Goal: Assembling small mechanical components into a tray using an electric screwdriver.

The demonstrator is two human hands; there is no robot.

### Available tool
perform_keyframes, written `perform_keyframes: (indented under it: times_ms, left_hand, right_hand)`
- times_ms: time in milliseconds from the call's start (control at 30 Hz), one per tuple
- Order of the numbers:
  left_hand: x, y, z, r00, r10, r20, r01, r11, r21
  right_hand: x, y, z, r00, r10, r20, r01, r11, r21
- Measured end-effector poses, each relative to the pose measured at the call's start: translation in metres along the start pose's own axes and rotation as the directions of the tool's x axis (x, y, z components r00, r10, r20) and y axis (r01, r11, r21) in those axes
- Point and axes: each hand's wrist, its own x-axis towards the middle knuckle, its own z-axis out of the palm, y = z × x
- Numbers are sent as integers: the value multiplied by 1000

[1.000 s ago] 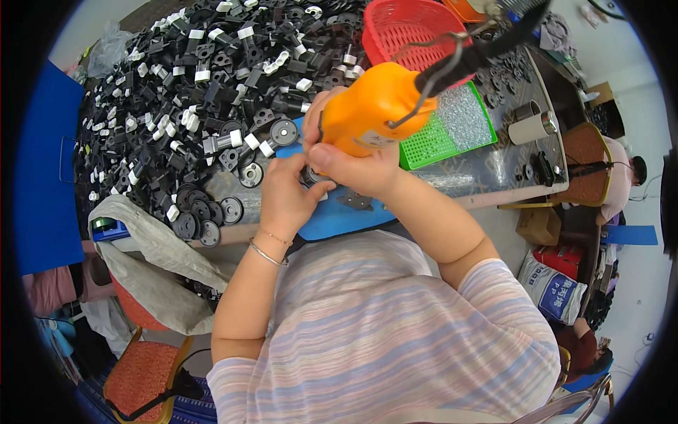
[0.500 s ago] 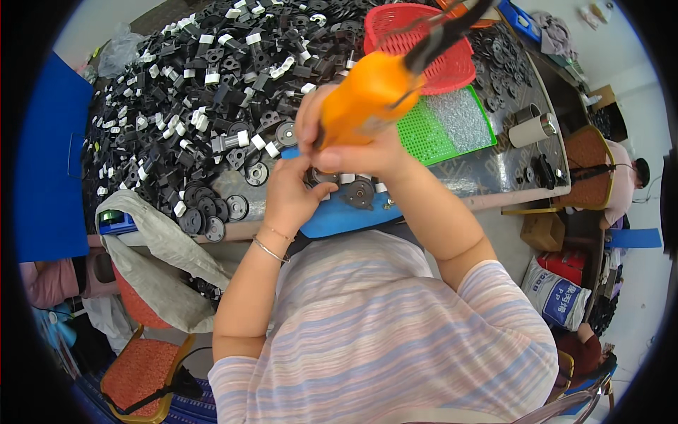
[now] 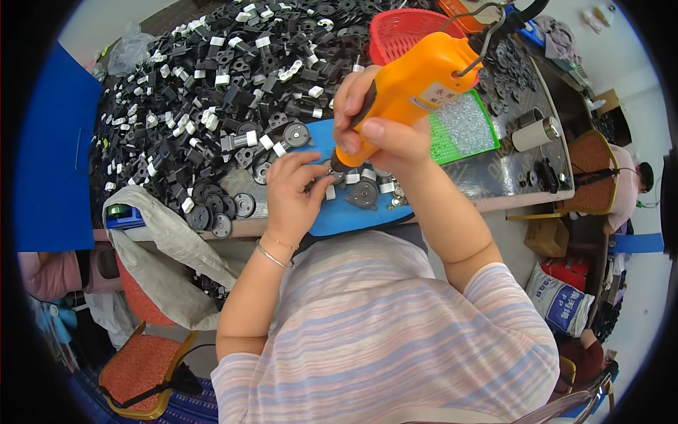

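My right hand (image 3: 388,138) is wrapped round an orange electric screwdriver (image 3: 417,78), held at a slant with its dark nose pointing down and left. That nose meets a small dark part just beside the fingertips of my left hand (image 3: 293,194). The left fingers are pinched on this part, which they mostly cover, so its full shape is hidden. Below both hands lies a blue mat (image 3: 346,219). On it, right of the left hand, rests a round black part with mounting ears (image 3: 364,192), with small white-ended pieces and shiny bits around it.
A large heap of black parts with white ends (image 3: 212,92) covers the table's left and back. Round black discs (image 3: 212,205) lie near the front edge. Right of me are a red basket (image 3: 392,35), a green tray (image 3: 466,127) of small clear-looking pieces, and a cup (image 3: 533,134).
The screwdriver has come more upright in view and shifted right, its nose now visible at the part. My right hand has moved right with it; the left stays nearly in place.
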Motion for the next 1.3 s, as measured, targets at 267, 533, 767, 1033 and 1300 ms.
perform_keyframes:
  times_ms: [267,533,767,1033,1300]
  left_hand:
    - [-2,1,1,1000,-5,-10,5,1000,-1]
    - [-7,-5,3,995,-89,-40,86,994,-66]
    - [-7,-7,5,991,-118,-62,111,989,-99]
    - [-5,-5,5,993,-63,-96,62,998,-15]
    - [23,-33,-5,998,-34,-58,42,989,143]
  right_hand:
    - [-3,1,0,999,-39,4,39,999,-1]
    - [-4,0,6,995,-102,0,102,995,-11]
    - [-5,3,8,996,-93,-3,93,996,11]
    - [-6,7,9,995,-85,-49,85,996,-12]
    - [-8,8,3,991,-83,-104,71,990,-120]
